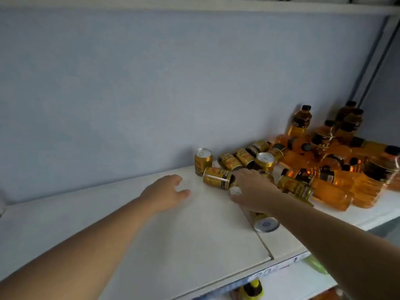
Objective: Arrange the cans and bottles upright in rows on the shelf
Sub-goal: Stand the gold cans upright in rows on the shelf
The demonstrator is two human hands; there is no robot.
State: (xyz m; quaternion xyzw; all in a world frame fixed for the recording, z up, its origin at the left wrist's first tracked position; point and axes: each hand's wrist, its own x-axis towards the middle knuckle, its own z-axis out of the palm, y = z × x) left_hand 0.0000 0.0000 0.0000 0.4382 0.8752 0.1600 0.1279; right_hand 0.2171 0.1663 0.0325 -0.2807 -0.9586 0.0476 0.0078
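Gold cans (229,161) and amber bottles (332,191) lie heaped at the right of the white shelf (151,234), and that is where my work is. In the head view, one upright can (203,161) stands close to the blue back panel (129,94). A tipped can (218,178) lies on its side between that one and my right hand (253,189). This hand reaches down over the heap. Its fingertips are hidden, so I cannot tell whether it has hold of anything. My left hand (166,191) is low over bare shelf, fingers relaxed, holding nothing. My judgement: take the tipped can round its middle and stand it just beside the upright can to start a row. Meanwhile I would steady its neighbours with the left hand, since loosened cans and bottles may roll toward the front edge.
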